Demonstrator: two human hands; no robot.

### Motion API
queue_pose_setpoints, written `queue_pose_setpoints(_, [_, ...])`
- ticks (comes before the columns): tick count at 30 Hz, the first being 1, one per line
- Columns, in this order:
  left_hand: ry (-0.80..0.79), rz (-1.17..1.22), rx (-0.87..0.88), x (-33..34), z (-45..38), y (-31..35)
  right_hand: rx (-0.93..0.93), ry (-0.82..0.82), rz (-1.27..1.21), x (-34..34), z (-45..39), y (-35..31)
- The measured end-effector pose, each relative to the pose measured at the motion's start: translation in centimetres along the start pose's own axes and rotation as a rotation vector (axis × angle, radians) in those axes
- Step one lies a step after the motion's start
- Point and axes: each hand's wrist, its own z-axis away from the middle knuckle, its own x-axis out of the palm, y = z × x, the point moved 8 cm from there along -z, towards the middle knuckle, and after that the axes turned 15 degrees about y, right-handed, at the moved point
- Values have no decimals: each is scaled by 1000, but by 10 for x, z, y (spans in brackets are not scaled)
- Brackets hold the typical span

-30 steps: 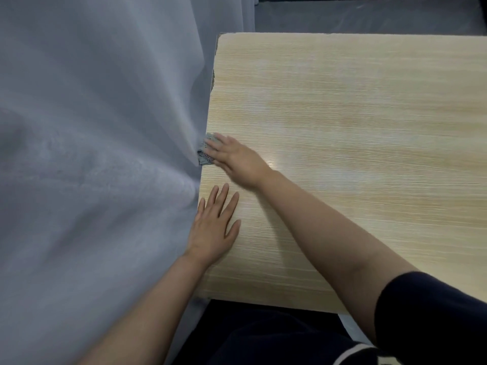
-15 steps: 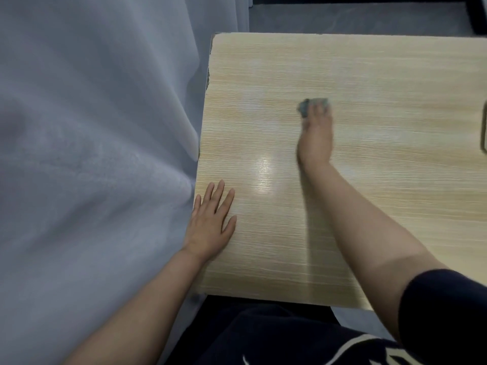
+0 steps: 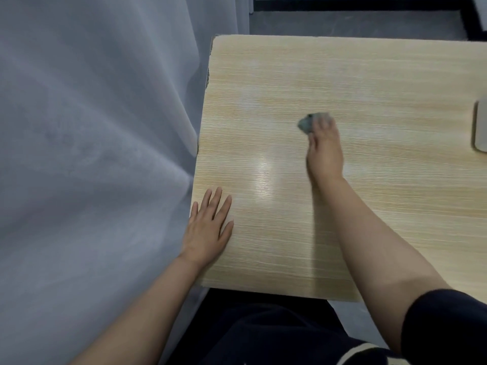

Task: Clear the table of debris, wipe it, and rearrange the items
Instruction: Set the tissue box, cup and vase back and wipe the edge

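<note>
Curtain [image 3: 92, 154]: fills left of frame, pressed against table edge.
Left hand [image 3: 208, 227]: lower centre, flat, fingers spread, holding nothing; likely bracing the table [image 3: 382, 219].
Right hand [image 3: 325, 151]: centre, fingers curled down over cloth [image 3: 305, 124], pressing it for wiping.
Pale object [image 3: 481, 127]: right edge, cut off, unidentifiable.

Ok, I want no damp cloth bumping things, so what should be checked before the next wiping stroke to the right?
1. Cloth under the right hand: ok, bunched beneath the fingers.
2. Left hand bracing: ok, flat near the table's left edge.
3. Path to the right: not ok, a pale object lies at the frame's right edge.
4. Debris on the visible surface: ok, none seen.
5. Curtain off the tabletop: ok, hangs beside the left edge.
6. Far right of the table: cannot tell, out of frame.
</note>
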Motion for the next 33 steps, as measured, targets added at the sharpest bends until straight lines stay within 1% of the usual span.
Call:
queue_pose_setpoints(2, [14,2,4,1,4,1,119,71,94,-8,0,17])
queue_pose_setpoints(4, [24,17,-4,0,5,2,123,103,97,3,10,-4])
queue_pose_setpoints(6, [23,38,-15,-1,8,3,-13,29,11,27,32,-51])
queue_pose_setpoints(8, [38,45,-24,-3,12,3,-253,-129,-114,56,69,-110])
queue_pose_setpoints(10, [42,37,-30,-1,16,2,-460,-301,-170,76,106,-155])
queue_pose_setpoints(12, [57,25,-30,0,19,2,-588,-407,-163,85,126,-172])
queue_pose_setpoints(14, [59,19,-52,0,21,2,-658,-436,-163,82,126,-167])
queue_pose_setpoints(15, [62,18,-69,0,22,3,-666,-424,-169,78,121,-159])
queue_pose_setpoints(16, [70,17,-83,-1,23,4,-640,-394,-173,70,113,-149])
queue_pose_setpoints(17, [75,15,-91,-2,23,5,-577,-345,-175,61,104,-134])
queue_pose_setpoints(21, [61,9,-118,-3,26,9,-256,-102,-98,14,70,-53])
queue_pose_setpoints(23, [52,5,-137,-4,27,12,-120,-32,-10,-8,61,-8])
queue_pose_setpoints(25, [59,-5,-159,-6,28,16,-39,17,59,-23,56,18])
queue_pose_setpoints(28, [56,-35,-192,-5,32,20,8,61,109,-22,60,18])
queue_pose_setpoints(30, [53,-41,-202,-3,36,23,-9,62,58,-12,68,-3])
queue_pose_setpoints(32, [42,-49,-212,0,41,24,-98,-1,-56,5,85,-41])
queue_pose_setpoints(33, [40,-53,-217,1,44,24,-183,-63,-104,17,98,-66])
